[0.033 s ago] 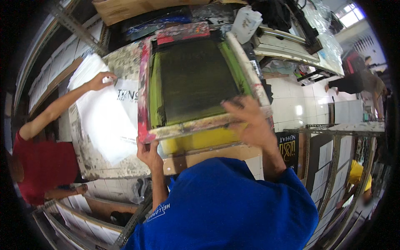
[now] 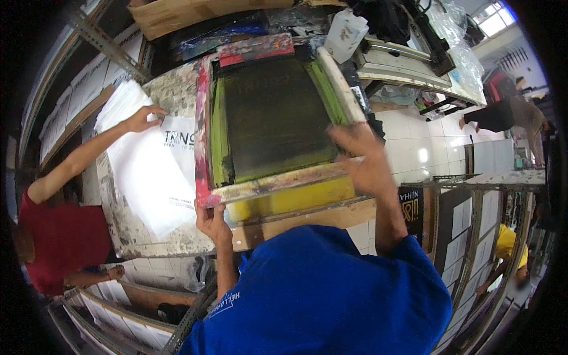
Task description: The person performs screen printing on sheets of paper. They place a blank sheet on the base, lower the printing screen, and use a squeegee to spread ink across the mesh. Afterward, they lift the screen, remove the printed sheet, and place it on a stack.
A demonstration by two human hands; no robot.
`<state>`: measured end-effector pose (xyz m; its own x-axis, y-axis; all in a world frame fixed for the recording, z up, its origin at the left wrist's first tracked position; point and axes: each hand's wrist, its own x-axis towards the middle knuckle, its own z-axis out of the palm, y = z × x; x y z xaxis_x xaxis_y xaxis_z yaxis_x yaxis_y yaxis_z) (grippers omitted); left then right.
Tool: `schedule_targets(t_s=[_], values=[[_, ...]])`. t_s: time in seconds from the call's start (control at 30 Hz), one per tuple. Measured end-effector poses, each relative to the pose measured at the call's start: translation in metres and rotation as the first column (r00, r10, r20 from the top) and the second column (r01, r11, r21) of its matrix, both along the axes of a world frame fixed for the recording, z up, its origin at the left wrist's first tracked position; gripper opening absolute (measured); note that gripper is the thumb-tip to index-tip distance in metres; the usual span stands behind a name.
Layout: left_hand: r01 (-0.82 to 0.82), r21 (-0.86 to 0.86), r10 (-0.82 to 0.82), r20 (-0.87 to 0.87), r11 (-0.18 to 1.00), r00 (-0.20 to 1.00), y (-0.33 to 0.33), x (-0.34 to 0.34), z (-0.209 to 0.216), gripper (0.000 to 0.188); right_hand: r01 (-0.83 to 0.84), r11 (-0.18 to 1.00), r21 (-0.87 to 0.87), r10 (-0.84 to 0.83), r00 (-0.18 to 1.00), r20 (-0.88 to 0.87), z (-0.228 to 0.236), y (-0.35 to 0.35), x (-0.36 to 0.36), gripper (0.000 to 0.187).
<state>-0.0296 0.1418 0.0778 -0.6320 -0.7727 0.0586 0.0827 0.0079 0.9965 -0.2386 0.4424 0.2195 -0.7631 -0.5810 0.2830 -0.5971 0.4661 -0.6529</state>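
Observation:
A silk-screen printing frame (image 2: 284,179) lies on the ink-stained worktable, its dark mesh (image 2: 275,124) edged with green on both sides. At its near-left corner, the fingers and thumb of my left hand (image 2: 214,225) close on the paint-smeared wood. My right hand (image 2: 368,160) is over the near-right part of the frame, fingers stretched out and slightly blurred; I cannot tell whether it touches. Under the near bar shows a yellow surface (image 2: 284,201). Left of the frame lies a printed translucent sheet (image 2: 182,142), partly hidden beneath it, next to a fanned stack of white sheets (image 2: 139,160).
A co-worker in a red shirt (image 2: 68,248) stands at the left, one hand (image 2: 145,118) on the sheets. A white jug-like container (image 2: 345,35) stands beyond the frame. Racks of boards flank both sides. Other people are at the right.
My right hand has shifted slightly away from me and to the right over the frame. My left hand keeps its hold on the corner.

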Motion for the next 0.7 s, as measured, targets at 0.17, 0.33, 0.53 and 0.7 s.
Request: schedule_targets(t_s=[0.17,0.33,0.53,0.7], values=[[-0.015,-0.025,0.013,-0.067,1.000,0.998,0.010,0.002,-0.034,0.040,0.479,0.713,0.512,-0.458,0.871,-0.176,-0.083,0.060,-0.168,0.045],[0.006,-0.070,-0.007,-0.013,0.998,1.000,0.007,0.015,-0.060,0.042,0.275,0.693,0.666,-0.239,0.960,-0.147,-0.156,0.064,-0.214,0.039],[-0.040,-0.142,0.039,-0.005,0.989,0.999,0.011,0.008,-0.063,0.040,0.389,0.773,0.502,-0.288,0.919,-0.269,-0.162,0.079,-0.223,0.030],[-0.063,-0.139,0.062,-0.008,0.988,0.998,0.012,0.015,-0.088,0.062,0.321,0.930,0.178,-0.347,0.927,0.143,-0.064,0.007,-0.147,0.035]])
